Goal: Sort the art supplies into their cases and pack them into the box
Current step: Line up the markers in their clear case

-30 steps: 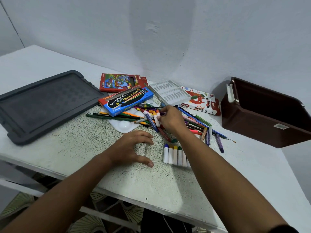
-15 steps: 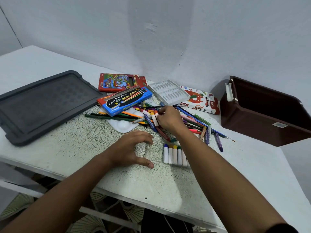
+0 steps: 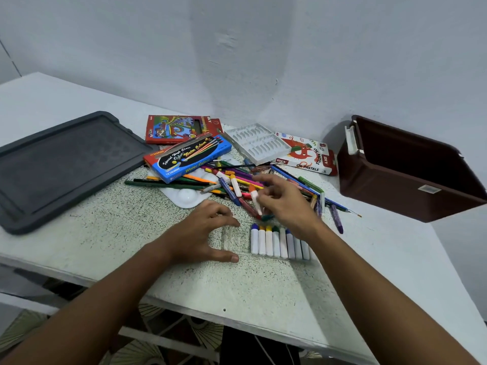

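An orange-tipped white paint tube is pinched in the fingers of the right hand, just above the near edge of the loose pile of pencils, pastels and tubes. Directly nearer, a clear tray is steadied by the left hand, whose thumb and fingers are spread along its left end, curled round nothing. A row of capped tubes already lies in the tray, with empty room at its left side.

Sorting is judged to be in its early part: one case is partly filled, while most supplies are still mixed on the surface. The white pastel tray, the blue watercolour box, the red pencil box and the oil pastel box lie at the far side, unfilled as far as can be seen. The brown box at the right appears empty, and its grey lid lies at the left.
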A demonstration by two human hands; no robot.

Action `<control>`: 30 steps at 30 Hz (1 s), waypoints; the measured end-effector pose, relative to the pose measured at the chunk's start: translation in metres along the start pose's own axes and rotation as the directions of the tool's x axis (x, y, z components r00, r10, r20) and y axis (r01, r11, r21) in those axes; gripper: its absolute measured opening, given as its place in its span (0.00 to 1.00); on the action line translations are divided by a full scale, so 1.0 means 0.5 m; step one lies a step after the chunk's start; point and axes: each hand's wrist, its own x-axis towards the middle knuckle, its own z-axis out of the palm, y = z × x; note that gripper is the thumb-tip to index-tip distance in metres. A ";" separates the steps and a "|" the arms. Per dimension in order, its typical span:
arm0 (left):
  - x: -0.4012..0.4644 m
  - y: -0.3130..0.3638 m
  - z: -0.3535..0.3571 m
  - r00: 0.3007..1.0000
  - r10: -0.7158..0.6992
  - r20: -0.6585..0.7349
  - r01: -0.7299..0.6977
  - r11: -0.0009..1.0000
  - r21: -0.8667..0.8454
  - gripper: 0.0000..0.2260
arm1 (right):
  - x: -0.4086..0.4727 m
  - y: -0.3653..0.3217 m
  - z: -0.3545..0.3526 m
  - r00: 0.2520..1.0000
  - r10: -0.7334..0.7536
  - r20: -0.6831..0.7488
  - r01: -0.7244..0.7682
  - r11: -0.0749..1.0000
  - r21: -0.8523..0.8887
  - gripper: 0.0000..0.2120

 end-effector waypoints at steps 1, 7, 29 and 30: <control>-0.001 -0.001 0.001 1.000 -0.004 0.005 0.003 1.000 0.012 0.31 | -0.007 0.001 0.001 1.000 0.004 0.017 -0.004 1.000 0.011 0.19; -0.001 -0.001 0.002 1.000 -0.006 0.020 0.005 0.997 0.072 0.33 | -0.030 0.023 0.015 1.000 -0.014 0.018 0.014 1.000 -0.023 0.16; 0.000 0.001 0.003 1.000 -0.016 0.025 0.013 0.992 0.122 0.34 | -0.051 0.060 0.028 0.986 -0.121 0.115 0.164 0.828 -0.536 0.15; 0.000 0.001 0.003 0.999 -0.022 0.033 0.018 0.992 0.124 0.35 | -0.051 0.063 0.028 0.986 -0.127 0.111 0.167 0.825 -0.541 0.15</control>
